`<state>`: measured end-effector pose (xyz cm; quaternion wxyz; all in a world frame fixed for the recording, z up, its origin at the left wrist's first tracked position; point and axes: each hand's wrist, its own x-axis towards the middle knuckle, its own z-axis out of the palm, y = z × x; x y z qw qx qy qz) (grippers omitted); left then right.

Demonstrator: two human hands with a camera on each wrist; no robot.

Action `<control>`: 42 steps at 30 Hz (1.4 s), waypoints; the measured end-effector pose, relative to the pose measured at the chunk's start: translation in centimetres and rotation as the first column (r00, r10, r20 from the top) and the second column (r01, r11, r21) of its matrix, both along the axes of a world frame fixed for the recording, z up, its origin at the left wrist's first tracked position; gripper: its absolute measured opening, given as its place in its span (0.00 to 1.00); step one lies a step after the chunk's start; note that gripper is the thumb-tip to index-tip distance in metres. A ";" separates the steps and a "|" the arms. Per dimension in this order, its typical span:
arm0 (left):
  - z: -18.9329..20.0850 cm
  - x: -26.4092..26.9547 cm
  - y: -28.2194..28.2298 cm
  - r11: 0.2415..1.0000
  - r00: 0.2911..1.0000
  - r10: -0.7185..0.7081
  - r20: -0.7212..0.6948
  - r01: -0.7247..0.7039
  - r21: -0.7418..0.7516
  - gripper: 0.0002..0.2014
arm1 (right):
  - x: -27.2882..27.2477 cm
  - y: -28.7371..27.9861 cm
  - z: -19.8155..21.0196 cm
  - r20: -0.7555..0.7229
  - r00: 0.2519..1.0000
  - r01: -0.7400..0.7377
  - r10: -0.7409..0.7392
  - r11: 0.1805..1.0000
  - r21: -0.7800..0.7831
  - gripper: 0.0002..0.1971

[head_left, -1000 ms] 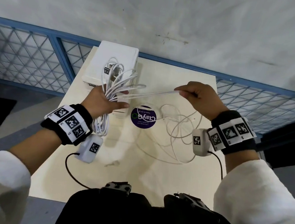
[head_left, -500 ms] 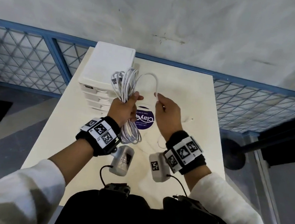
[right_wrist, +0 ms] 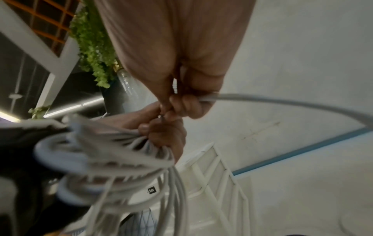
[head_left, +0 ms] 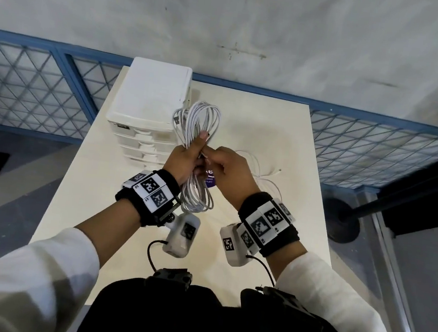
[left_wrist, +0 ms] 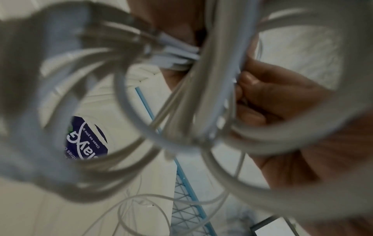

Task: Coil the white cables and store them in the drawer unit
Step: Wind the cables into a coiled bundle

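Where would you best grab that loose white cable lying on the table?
Judging by its pose, take the loose white cable near its free plug end, which points right, away from the tangled loops. Come from above on the right: the right hand is nearest, and the left hand grips the coiled bundle.

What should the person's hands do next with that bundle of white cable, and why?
Probably the right hand lays its strand onto the coil gripped by the left hand, then draws in more: loose cable lies uncoiled on the table.
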<state>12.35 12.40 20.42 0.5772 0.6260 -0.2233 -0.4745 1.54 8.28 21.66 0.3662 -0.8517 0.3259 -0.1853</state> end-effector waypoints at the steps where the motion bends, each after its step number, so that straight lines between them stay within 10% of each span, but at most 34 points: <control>1: 0.0 0.0 0.0 0.999 1.000 -0.027 0.011 0.027 -0.019 0.26 | -0.2 0.0 0.0 0.053 0.998 0.032 -0.033 0.999 0.032 0.17; 8: 0.2 1.2 -0.2 0.990 0.992 -0.044 -0.118 0.027 -0.139 0.18 | -2.4 -0.8 -0.4 0.282 0.897 0.223 -0.340 0.900 0.375 0.11; 14: 1.4 2.6 -0.4 0.988 0.998 -0.055 -0.038 0.049 -0.145 0.20 | -3.4 -2.4 -0.5 0.112 0.972 0.163 -0.206 0.938 0.306 0.11; 22: 3.7 3.2 -0.3 0.918 0.910 0.208 -0.360 -0.308 -0.250 0.16 | -4.9 -3.8 -1.1 -0.032 0.995 0.102 -0.096 0.959 0.264 0.12; 27: 4.1 5.2 -0.3 0.904 0.940 0.273 -0.203 -0.323 -0.281 0.20 | -6.1 -4.4 -1.4 -0.286 0.958 0.070 -0.004 0.973 0.222 0.12; 33: 2.9 5.5 -1.3 0.942 0.966 0.244 0.079 -0.217 -0.258 0.13 | -3.0 -1.9 0.8 -0.609 0.713 -0.440 0.347 0.898 -0.004 0.12; 37: 2.0 3.9 -1.1 0.979 0.954 0.099 0.281 -0.043 -0.200 0.14 | -0.3 -1.0 3.0 -0.492 0.766 -0.533 0.413 0.836 -0.127 0.12; 42: 2.3 1.2 0.1 0.971 0.966 0.007 0.258 0.055 -0.234 0.10 | 0.9 -0.9 4.6 -0.386 0.910 -0.225 0.149 0.961 -0.159 0.14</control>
